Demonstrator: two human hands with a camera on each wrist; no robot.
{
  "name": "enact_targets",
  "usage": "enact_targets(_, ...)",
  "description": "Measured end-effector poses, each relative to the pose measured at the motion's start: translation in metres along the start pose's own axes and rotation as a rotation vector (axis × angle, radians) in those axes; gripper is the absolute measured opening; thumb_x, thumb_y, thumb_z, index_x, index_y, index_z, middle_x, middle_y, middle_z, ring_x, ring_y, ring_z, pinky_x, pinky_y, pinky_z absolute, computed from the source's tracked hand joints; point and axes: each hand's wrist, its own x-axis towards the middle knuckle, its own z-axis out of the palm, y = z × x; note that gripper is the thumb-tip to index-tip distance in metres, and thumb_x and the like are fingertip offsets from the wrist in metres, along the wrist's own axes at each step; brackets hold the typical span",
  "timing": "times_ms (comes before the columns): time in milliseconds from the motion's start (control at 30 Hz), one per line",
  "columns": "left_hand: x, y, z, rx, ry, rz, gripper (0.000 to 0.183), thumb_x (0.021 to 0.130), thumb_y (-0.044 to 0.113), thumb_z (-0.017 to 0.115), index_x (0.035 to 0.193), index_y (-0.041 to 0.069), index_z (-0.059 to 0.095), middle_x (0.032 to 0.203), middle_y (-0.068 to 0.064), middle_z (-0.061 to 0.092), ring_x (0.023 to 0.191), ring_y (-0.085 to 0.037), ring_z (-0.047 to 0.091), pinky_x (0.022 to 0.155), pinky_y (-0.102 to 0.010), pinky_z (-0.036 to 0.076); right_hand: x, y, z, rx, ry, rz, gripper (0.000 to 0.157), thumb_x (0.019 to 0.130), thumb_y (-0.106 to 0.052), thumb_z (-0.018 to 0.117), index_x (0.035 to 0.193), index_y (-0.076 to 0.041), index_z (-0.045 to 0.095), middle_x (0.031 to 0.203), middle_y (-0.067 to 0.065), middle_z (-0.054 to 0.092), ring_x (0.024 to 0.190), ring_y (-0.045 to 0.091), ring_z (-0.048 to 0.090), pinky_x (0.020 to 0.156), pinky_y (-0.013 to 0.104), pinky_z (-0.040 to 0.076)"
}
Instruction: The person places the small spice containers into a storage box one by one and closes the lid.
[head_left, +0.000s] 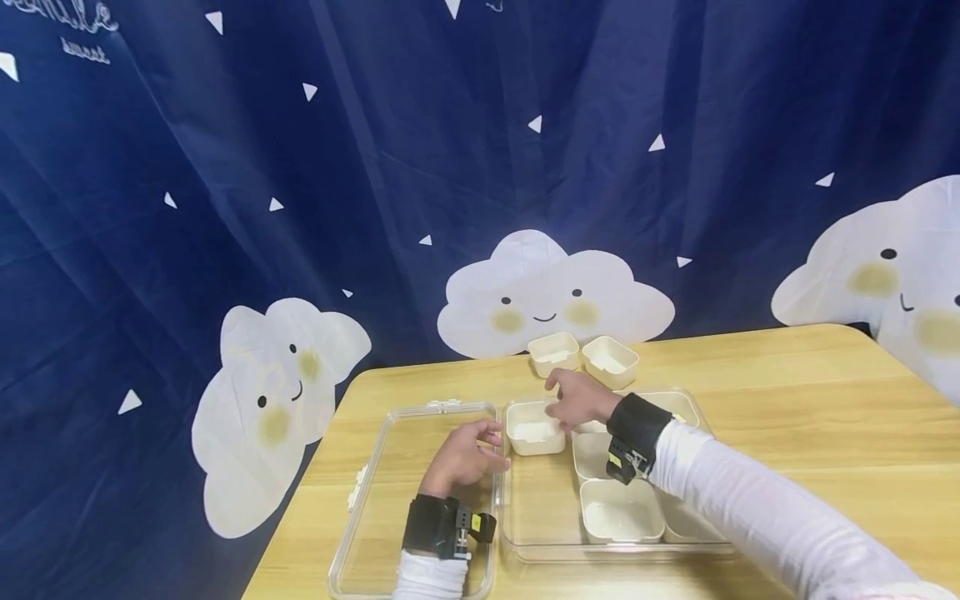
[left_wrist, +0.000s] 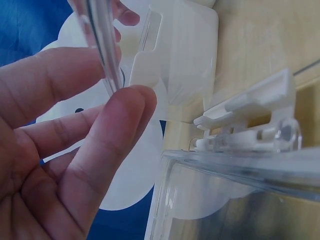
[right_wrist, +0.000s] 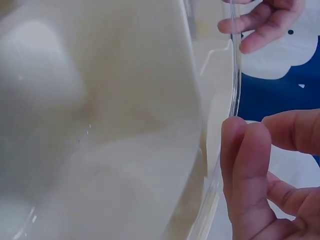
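My left hand (head_left: 467, 457) is at the left side of a clear plastic box (head_left: 536, 510), fingers loosely bent. In the left wrist view its thumb and fingers (left_wrist: 112, 120) are beside the clear wall; I cannot tell whether they touch it. My right hand (head_left: 581, 398) reaches over the box's back, next to a small cream bin (head_left: 534, 433) in the back left corner. The right wrist view shows its fingers (right_wrist: 252, 155) near the clear wall, nothing visibly held. More cream bins stand in the box's right part, including a front one (head_left: 621, 512); the right forearm hides some.
Two cream bins, one left (head_left: 553, 354) and one right (head_left: 611, 362), stand behind the box on the wooden table (head_left: 817, 417). A clear lid (head_left: 378, 467) with white latches (head_left: 358, 487) lies left of the box. A blue curtain (head_left: 570, 183) hangs behind.
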Motion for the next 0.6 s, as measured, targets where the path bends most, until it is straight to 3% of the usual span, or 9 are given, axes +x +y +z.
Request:
enact_targets(367,-0.001,-0.001,0.000,0.006,0.010,0.004,0.058,0.075,0.006,0.081,0.128,0.007,0.059,0.107,-0.006,0.063,0.086,-0.021,0.063,0.067,-0.035,0.052,0.005,0.006,-0.014,0.040,0.029,0.018,0.038,0.086,-0.007,0.065,0.119,0.005,0.051,0.093,0.015,0.061,0.056,0.019,0.066,0.066,0.031,0.053)
enact_targets(600,-0.001,0.000,-0.001,0.021,0.010,0.019,0.058,0.075,0.007,0.081,0.128,0.006,0.059,0.108,-0.007,0.063,0.085,-0.021,0.063,0.067,-0.035,0.052,0.009,0.012,-0.021,0.091,0.057,0.049,0.037,0.086,-0.006,0.064,0.119,0.005,0.051,0.092,0.016,0.059,0.061,0.019,0.067,0.058,0.028,0.055)
